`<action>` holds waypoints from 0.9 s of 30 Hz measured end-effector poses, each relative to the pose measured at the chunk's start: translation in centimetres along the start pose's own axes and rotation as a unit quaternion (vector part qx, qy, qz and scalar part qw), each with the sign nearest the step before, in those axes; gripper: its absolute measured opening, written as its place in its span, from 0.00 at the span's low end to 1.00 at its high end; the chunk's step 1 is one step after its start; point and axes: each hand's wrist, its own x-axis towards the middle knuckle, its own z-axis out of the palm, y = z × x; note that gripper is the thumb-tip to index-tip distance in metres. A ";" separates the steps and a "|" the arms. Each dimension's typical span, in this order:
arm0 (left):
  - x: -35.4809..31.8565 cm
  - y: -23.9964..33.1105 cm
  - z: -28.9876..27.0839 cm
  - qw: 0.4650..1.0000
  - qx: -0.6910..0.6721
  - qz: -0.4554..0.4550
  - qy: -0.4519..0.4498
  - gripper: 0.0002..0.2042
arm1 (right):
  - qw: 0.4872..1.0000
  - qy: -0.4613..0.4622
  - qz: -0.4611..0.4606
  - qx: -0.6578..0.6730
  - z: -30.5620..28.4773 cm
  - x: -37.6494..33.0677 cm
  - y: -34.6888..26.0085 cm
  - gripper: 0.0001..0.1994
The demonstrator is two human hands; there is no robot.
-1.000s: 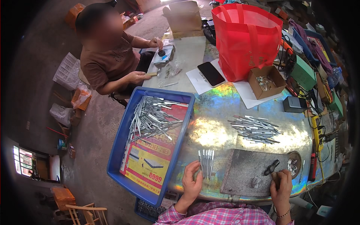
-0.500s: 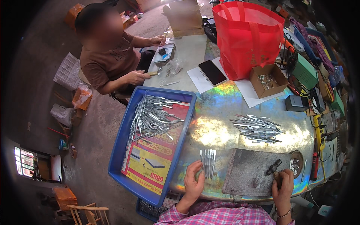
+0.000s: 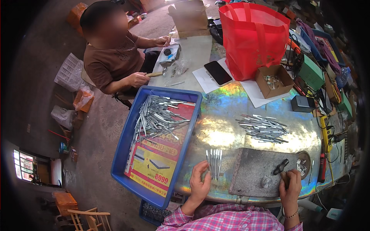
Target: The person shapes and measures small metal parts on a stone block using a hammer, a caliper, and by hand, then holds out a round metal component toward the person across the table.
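Observation:
My left hand (image 3: 200, 181) rests at the table's front edge, thumb and fingers loosely curved and apart. Beside its fingertips stands a neat row of several slim metal rods with flattened ends (image 3: 216, 163); whether the hand touches the nearest one I cannot tell. A small hammer (image 3: 281, 166) with a dark head is in my right hand (image 3: 291, 185), fingers closed round its handle. The hammer head hangs over a grey metal slab (image 3: 248, 169), near a round metal disc (image 3: 266, 182) on the slab. A round dish (image 3: 304, 156) of small shiny pieces sits at the slab's right.
A pile of metal rods (image 3: 262, 129) lies beyond the slab. More rods fill the far part of the blue tray (image 3: 120, 165) at left. Farther back are a phone (image 3: 218, 73), a red bag (image 3: 252, 42) and a cardboard box (image 3: 274, 92). Across the table sits another person (image 3: 110, 63).
The view has shifted slightly. My hands keep nearly the same places, the right one still on the hammer. The other person's near hand has moved a little with its tool.

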 end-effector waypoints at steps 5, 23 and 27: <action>-0.1 -0.1 -0.1 1.000 -0.007 0.014 0.003 0.18 | 1.000 0.014 -0.017 -0.017 0.1 -0.1 -0.1 0.15; -0.5 -1.0 0.5 0.998 -0.043 -0.028 0.018 0.17 | 0.918 -0.045 0.176 0.351 -0.8 -0.8 2.2 0.10; -0.5 -1.2 0.7 0.998 -0.037 -0.040 0.023 0.17 | 0.911 -0.074 0.172 0.367 -0.8 -0.8 3.0 0.11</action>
